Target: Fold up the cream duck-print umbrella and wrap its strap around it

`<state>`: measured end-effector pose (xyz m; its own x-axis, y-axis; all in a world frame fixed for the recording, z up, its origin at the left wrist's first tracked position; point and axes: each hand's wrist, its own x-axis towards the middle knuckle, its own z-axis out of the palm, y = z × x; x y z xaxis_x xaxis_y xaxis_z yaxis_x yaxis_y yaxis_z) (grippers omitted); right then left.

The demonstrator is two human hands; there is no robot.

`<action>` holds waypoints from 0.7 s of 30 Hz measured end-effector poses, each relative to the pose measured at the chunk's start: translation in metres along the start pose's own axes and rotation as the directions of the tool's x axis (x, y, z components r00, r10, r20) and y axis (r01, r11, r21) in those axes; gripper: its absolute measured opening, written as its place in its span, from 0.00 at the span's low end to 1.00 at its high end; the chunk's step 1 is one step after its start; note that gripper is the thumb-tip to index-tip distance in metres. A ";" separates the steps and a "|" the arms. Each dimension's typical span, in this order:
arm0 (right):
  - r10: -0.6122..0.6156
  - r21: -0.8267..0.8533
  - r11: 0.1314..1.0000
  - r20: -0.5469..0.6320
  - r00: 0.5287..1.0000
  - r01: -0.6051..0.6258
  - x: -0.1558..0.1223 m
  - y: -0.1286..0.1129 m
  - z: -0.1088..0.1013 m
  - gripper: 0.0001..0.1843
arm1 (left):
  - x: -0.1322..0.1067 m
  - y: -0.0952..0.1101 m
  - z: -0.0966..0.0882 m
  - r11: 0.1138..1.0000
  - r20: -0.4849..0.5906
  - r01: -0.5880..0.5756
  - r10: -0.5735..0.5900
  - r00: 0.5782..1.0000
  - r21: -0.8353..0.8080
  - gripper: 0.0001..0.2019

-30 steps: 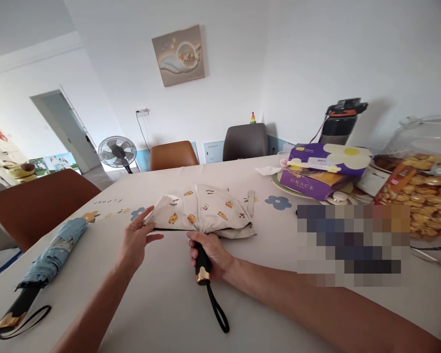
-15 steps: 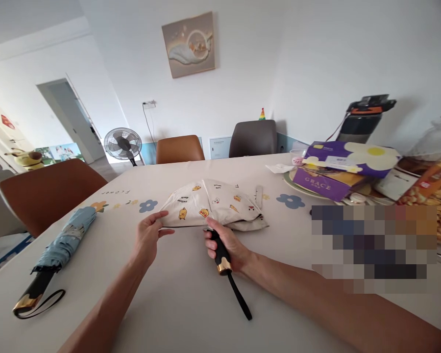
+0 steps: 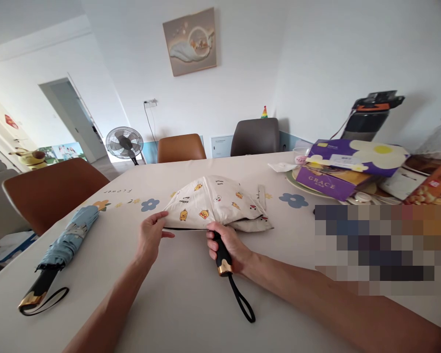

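Note:
A cream folding umbrella [image 3: 216, 203] printed with yellow ducks lies collapsed on the white table [image 3: 176, 294], its canopy loose and spread. My right hand [image 3: 230, 245] is wrapped round its black handle with a gold end cap; a black wrist strap [image 3: 242, 304] trails toward me. My left hand [image 3: 149, 237] pinches the left edge of the canopy fabric between thumb and fingers.
A rolled blue umbrella [image 3: 61, 252] with a black handle lies at the table's left edge. Purple boxes [image 3: 338, 169], a dark flask [image 3: 371, 115] and snack packs [image 3: 431, 189] crowd the right. Brown chairs [image 3: 49, 191] stand around; a fan [image 3: 125, 143] is behind.
My left hand's fingers have closed from spread onto the canopy's edge. The view has shifted slightly; the umbrella and right hand keep their hold and place.

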<state>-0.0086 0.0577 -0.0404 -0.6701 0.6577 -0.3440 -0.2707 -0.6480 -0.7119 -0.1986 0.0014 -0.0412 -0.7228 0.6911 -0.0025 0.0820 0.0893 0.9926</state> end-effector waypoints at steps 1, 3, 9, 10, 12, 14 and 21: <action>-0.009 -0.030 0.999 0.000 1.000 0.009 -0.001 0.001 0.000 0.10 | 0.001 -0.002 0.000 1.000 0.019 0.019 -0.019 1.000 0.025 0.19; -0.024 -0.101 0.995 0.001 1.000 0.024 -0.003 0.003 0.001 0.10 | 0.004 -0.005 0.000 0.996 0.041 0.054 -0.058 0.997 0.074 0.19; -0.106 -0.238 0.966 -0.004 0.994 0.102 -0.007 0.007 0.003 0.09 | 0.014 -0.009 -0.008 0.973 -0.113 0.050 -0.025 0.993 0.225 0.21; -0.110 -0.241 0.965 -0.002 0.994 0.106 -0.006 0.008 0.002 0.09 | 0.014 -0.008 -0.009 0.970 -0.138 0.028 0.006 0.990 0.243 0.21; -0.095 -0.225 0.970 -0.003 0.995 0.092 -0.002 0.009 0.000 0.09 | 0.011 -0.006 -0.008 0.962 -0.165 -0.052 0.099 0.981 0.269 0.20; -0.069 -0.177 0.982 -0.002 0.998 0.067 0.003 0.010 -0.002 0.09 | 0.004 -0.002 -0.002 0.941 -0.155 -0.164 0.217 0.964 0.296 0.18; -0.011 -0.072 0.997 -0.057 0.998 0.007 0.002 0.006 0.000 0.09 | -0.030 0.013 0.038 0.760 0.148 -0.519 0.505 0.850 0.391 0.14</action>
<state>-0.0113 0.0558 -0.0454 -0.6269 0.6854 -0.3704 -0.2245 -0.6142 -0.7565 -0.1498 0.0093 -0.0333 -0.4719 0.7387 0.4812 0.7056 -0.0108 0.7085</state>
